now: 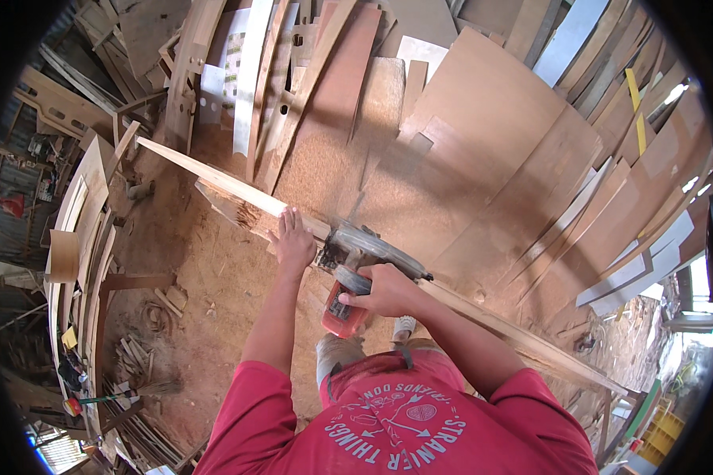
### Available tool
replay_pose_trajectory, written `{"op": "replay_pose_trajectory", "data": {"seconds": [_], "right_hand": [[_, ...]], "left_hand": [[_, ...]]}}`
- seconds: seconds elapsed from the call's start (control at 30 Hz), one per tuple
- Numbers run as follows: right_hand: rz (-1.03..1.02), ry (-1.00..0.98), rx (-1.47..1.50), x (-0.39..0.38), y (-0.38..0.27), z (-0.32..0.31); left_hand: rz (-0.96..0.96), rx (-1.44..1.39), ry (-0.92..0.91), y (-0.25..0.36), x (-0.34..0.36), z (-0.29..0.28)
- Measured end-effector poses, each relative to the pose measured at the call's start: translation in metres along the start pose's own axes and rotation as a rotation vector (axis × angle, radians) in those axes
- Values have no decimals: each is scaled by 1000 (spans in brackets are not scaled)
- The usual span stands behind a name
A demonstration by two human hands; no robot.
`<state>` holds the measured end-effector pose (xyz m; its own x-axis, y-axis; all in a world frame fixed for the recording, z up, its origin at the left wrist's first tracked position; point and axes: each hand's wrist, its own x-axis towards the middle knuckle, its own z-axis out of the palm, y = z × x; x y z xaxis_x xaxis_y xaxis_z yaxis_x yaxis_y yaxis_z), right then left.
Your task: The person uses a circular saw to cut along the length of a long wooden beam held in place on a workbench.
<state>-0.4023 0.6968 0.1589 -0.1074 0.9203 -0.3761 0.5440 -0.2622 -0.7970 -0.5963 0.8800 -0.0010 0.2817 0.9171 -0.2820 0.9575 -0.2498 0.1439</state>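
Note:
My right hand (387, 291) is wrapped round the rear handle of a circular saw (376, 250) with a dark grey guard and a red battery-like block (344, 313) at its near end. The saw sits on a long, narrow light wooden strip (222, 184) that runs from the far left toward the near right. Just left of the saw, my left hand (295, 242) lies on that strip with fingers stretched forward over its top. A rough-edged board (228, 207) lies alongside under the strip. The saw's blade is hidden.
Large brown sheets (475, 103) and leaning boards (342, 75) stand along the far side. Curved wooden pieces (79, 237) are stacked at the left. Sawdust covers the floor (214, 293). A yellow crate (662, 435) is at the near right, and scrap wood (137, 356) lies near left.

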Motion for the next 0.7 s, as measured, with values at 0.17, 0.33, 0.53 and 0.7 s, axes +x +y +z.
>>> {"op": "replay_pose_trajectory", "data": {"seconds": [0.17,0.33,0.53,0.7], "right_hand": [[20,-31,-1,13,-9,-2],[12,-114,62,21,-18,-8],[-63,-52,105,38,-18,3],[-36,-96,125,53,-18,11]], "left_hand": [[30,75,-31,-4,0,-8],[63,64,-51,-7,0,-15],[144,104,-61,-30,10,-14],[188,109,-25,-36,18,-19]]}}
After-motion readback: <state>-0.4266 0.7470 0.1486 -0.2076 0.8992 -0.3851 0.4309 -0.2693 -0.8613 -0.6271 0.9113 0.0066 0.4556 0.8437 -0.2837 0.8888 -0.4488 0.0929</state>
